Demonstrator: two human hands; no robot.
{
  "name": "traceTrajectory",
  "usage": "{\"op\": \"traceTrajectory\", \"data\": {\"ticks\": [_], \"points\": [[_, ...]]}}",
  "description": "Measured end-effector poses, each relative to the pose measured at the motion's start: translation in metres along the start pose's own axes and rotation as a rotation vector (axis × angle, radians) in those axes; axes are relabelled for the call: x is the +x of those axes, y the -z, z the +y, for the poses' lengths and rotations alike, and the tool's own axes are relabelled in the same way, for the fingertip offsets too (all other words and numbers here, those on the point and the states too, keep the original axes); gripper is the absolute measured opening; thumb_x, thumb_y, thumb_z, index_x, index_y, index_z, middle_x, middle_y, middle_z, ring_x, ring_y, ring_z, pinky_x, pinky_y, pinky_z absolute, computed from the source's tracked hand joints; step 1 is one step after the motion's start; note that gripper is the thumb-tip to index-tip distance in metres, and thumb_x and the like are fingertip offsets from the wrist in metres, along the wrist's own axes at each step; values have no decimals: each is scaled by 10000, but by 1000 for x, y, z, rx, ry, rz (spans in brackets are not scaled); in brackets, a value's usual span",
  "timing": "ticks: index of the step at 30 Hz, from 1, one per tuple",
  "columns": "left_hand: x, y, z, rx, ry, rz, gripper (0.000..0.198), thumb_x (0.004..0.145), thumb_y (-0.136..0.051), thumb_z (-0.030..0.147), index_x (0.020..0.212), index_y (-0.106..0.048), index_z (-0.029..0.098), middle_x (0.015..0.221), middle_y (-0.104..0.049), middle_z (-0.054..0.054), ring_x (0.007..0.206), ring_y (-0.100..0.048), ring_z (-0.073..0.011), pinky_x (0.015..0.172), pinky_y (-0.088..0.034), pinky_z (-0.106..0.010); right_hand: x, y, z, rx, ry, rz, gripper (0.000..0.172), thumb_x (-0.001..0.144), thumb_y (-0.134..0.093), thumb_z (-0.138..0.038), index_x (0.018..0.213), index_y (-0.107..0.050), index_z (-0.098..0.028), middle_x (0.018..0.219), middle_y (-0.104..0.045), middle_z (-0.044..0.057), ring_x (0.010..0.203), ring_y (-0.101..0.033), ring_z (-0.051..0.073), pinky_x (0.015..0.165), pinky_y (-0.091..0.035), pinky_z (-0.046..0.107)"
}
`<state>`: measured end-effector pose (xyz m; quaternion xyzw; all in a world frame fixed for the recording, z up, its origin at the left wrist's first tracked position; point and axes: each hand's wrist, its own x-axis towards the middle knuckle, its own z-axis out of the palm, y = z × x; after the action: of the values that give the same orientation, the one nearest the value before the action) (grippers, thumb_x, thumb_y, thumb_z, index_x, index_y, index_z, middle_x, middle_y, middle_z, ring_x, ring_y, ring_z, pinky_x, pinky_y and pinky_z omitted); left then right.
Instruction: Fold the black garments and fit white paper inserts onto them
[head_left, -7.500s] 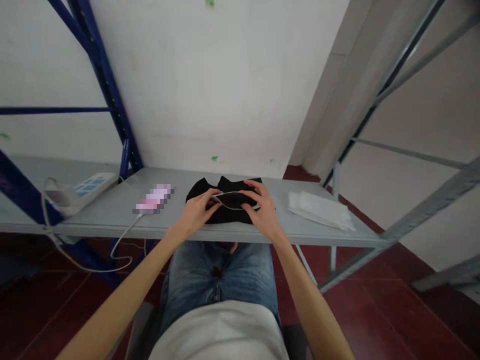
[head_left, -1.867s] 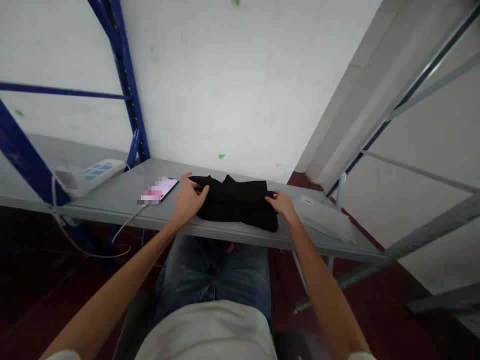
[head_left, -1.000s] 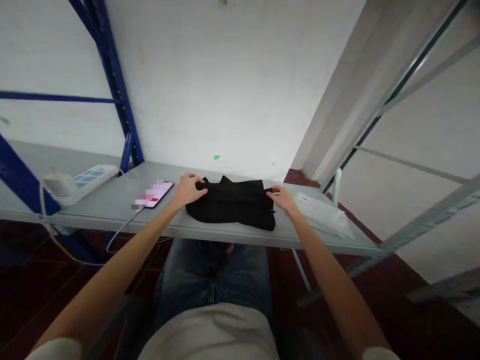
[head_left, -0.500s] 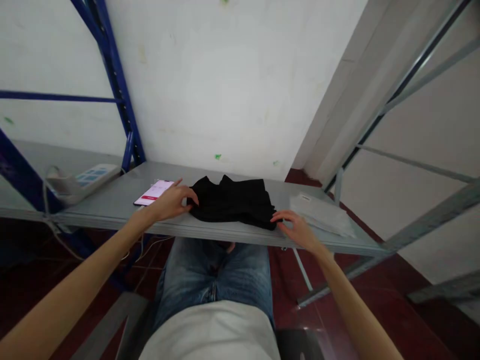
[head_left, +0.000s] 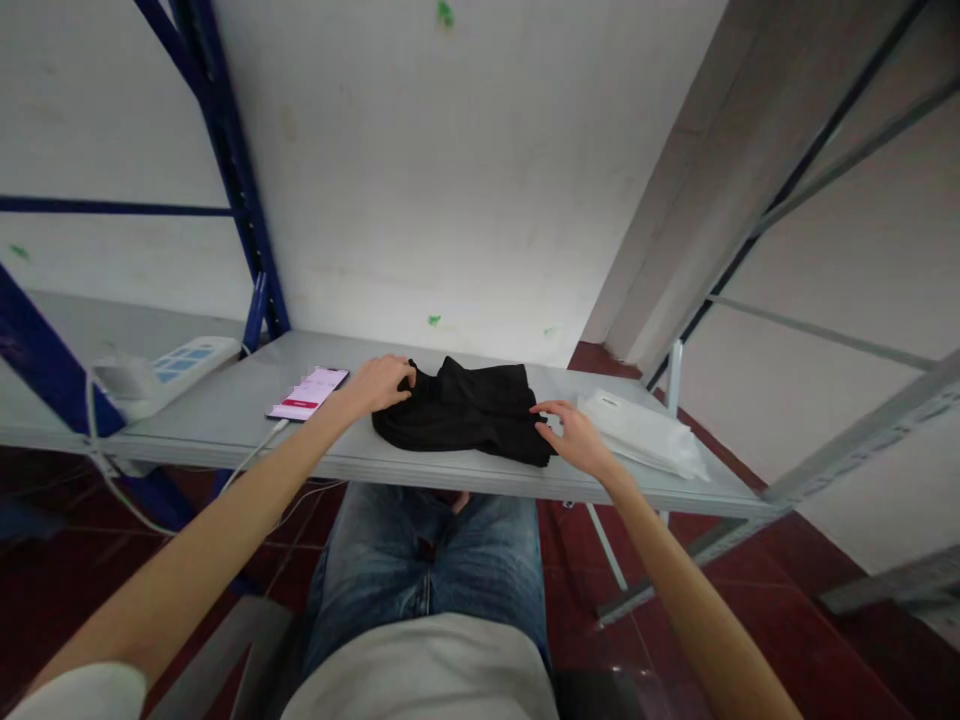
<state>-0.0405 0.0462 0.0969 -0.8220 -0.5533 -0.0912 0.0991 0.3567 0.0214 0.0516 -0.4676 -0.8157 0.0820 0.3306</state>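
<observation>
A folded black cloth garment lies on the grey shelf-like table in front of me; its exact kind cannot be made out. At its upper left corner my left hand has its fingers curled on the fabric, closed on the edge. My right hand is at the garment's right edge, index finger and thumb apart, with the fingertips touching the cloth.
Left of the garment lies a phone with a lit screen and a white cable. A white power strip sits farther left by a blue post. Clear plastic packaging is on the right. The grey tabletop backs onto a wall.
My left hand has moved up and right, from the garment's left side to its upper left corner. My right hand has shifted slightly up and left along the right edge.
</observation>
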Motion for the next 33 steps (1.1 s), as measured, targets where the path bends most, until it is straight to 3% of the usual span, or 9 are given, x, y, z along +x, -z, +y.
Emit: {"op": "traceTrajectory", "data": {"ticks": [4,8,13,15,17,20,22,27,33], "points": [[9,-6,-6,-39,112,33,219,975,-533,346,1056,-712,250,1129,-756,-86,1103,-691,-291,916,-524,-374,-2,-8,10,-38,-18,21,294,913,-608,-266,1171,-740,-212,1179,-726,107,1111,-687,264,1032,-531,445],[15,-5,-16,-222,451,126,322,1046,-432,371,1197,-655,194,1105,-772,-111,1040,-710,-268,925,-522,-375,0,-3,18,-6,-80,41,256,929,-607,-273,1139,-744,-220,1165,-739,99,1053,-717,244,953,-573,408],[15,-6,-14,-207,660,168,367,980,-497,216,1317,-573,91,1136,-730,-212,1048,-703,-333,910,-538,-446,17,-4,25,18,-157,15,263,916,-630,-186,1160,-726,-206,1214,-755,92,978,-755,210,882,-592,350],[13,-6,-2,-144,573,290,394,969,-478,185,1349,-563,126,1206,-694,-208,1117,-679,-349,953,-527,-473,25,-7,25,-8,-171,-27,297,895,-662,-150,1181,-720,-206,1205,-764,81,948,-760,197,880,-584,331],[13,-6,13,-78,317,369,380,974,-476,202,1334,-595,180,1275,-661,-175,1223,-624,-340,1036,-490,-479,32,-10,23,-57,-182,-86,322,880,-697,-135,1192,-722,-205,1148,-778,70,893,-760,187,868,-574,319],[17,-8,32,-22,-99,196,368,917,-629,294,1281,-670,254,1318,-641,-114,1273,-585,-316,1087,-463,-441,38,-14,21,-150,-185,-125,294,872,-728,-146,1158,-746,-212,1067,-783,59,860,-748,192,840,-558,312],[22,-13,36,-12,-208,37,325,862,-712,327,1182,-734,276,1285,-657,-89,1212,-621,-297,1039,-491,-397,40,-16,21,-207,-176,-104,233,878,-734,-175,1103,-770,-223,1029,-783,54,882,-739,209,832,-547,315],[31,-25,31,-116,-134,70,186,918,-643,345,1029,-769,265,1180,-708,-70,1110,-672,-258,925,-525,-336,42,-10,23,-240,-143,27,177,945,-654,-296,1045,-784,-229,949,-774,52,805,-707,206,811,-526,323],[68,-18,33,-409,292,309,287,1008,-529,380,1100,-744,214,1005,-788,-75,937,-725,-237,901,-532,-335,90,3,14,-134,-212,301,306,985,-547,-386,1122,-736,-187,962,-776,85,802,-709,229,851,-525,359]]}}
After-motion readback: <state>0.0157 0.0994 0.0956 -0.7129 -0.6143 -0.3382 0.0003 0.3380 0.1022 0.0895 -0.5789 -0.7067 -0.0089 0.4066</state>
